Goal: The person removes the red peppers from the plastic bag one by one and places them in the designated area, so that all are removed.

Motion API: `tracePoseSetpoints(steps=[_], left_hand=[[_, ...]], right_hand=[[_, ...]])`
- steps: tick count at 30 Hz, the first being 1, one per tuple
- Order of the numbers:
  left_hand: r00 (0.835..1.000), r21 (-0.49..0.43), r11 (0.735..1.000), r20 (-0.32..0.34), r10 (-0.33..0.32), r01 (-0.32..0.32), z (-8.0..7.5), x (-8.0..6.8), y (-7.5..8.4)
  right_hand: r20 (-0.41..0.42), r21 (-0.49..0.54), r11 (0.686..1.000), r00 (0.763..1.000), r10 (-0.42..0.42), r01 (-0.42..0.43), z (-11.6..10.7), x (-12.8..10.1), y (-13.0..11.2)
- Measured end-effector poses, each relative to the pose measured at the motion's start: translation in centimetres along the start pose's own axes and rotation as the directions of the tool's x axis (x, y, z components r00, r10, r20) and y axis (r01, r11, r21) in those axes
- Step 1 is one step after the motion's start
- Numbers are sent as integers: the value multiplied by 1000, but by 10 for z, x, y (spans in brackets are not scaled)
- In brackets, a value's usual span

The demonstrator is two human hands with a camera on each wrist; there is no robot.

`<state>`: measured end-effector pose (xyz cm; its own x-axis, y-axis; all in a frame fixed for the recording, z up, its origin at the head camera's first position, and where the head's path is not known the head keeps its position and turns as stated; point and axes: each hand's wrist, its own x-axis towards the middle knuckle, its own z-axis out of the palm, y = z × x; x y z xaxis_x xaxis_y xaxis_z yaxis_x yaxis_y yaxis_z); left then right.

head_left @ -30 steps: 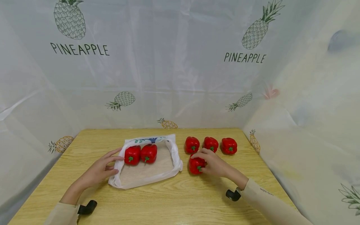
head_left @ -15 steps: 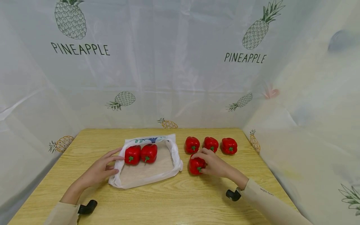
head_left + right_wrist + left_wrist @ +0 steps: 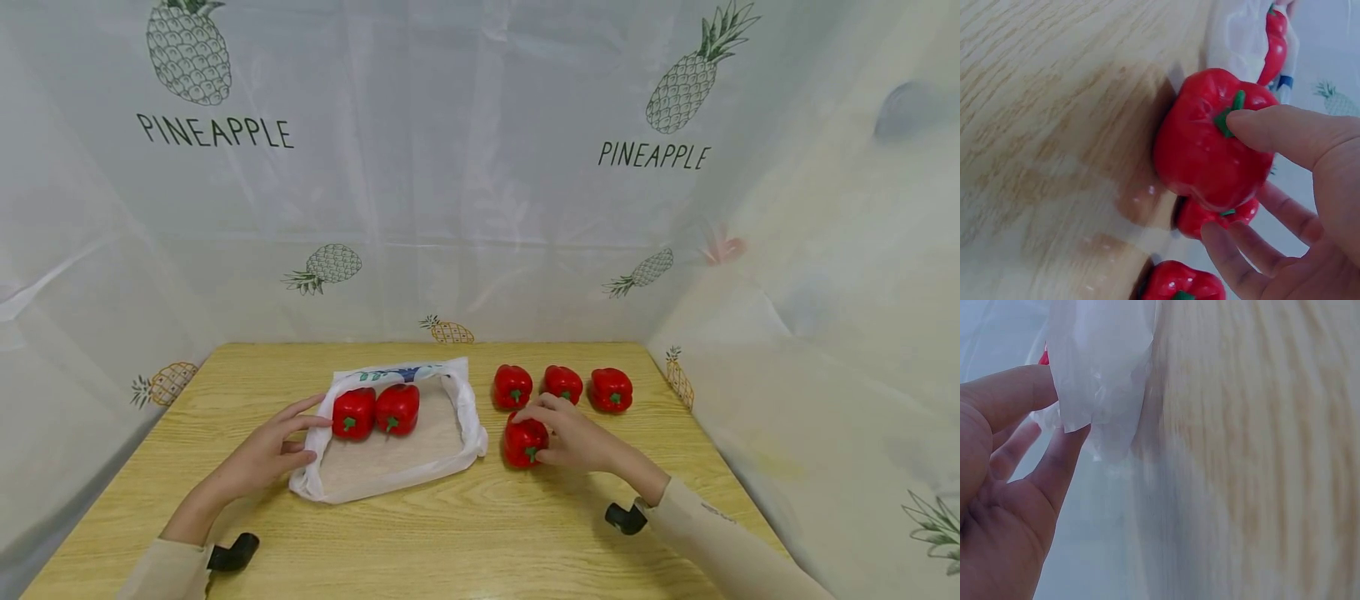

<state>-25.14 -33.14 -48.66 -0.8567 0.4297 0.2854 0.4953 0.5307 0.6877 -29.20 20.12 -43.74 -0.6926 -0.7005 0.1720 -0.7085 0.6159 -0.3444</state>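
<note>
Right hand (image 3: 573,439) curled around a red pepper (image 3: 522,440) on the tabletop (image 3: 480,533), left hand (image 3: 264,454) pinching the white bag's (image 3: 390,475) edge, two peppers (image 3: 375,410) inside just beyond its fingers.

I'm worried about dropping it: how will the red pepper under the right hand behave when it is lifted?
The pepper looks glossy, so it may be a bit slippery. Its rounded, lobed body could roll if released. The right hand wraps thumb and fingers around it, which probably gives a steady hold.

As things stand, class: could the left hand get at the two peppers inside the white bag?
Probably yes. The left hand holds the white bag rim beside the two peppers; the bag lies open.
</note>
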Motion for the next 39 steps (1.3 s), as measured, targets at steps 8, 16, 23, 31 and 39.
tracePoseSetpoints(steps=[8, 16, 23, 31, 39], left_hand=[[1000, 3, 1000, 2, 4, -4, 0, 0, -1], [1000, 6, 1000, 4, -18, 18, 0, 0, 2], [1000, 8, 1000, 3, -19, 19, -1, 0, 3], [1000, 12, 1000, 1, -7, 7, 0, -1, 3], [1000, 6, 1000, -8, 8, -7, 1, -1, 1]], right_hand=[[-29, -19, 1000, 1000, -7, 7, -10, -1, -8], [-74, -26, 1000, 997, -20, 19, -16, 8, -18], [-85, -2, 999, 996, -35, 34, -20, 22, -35], [-109, -3, 994, 988, -106, 106, -16, 51, -53], [-99, 51, 994, 991, -94, 100, -3, 78, -67]])
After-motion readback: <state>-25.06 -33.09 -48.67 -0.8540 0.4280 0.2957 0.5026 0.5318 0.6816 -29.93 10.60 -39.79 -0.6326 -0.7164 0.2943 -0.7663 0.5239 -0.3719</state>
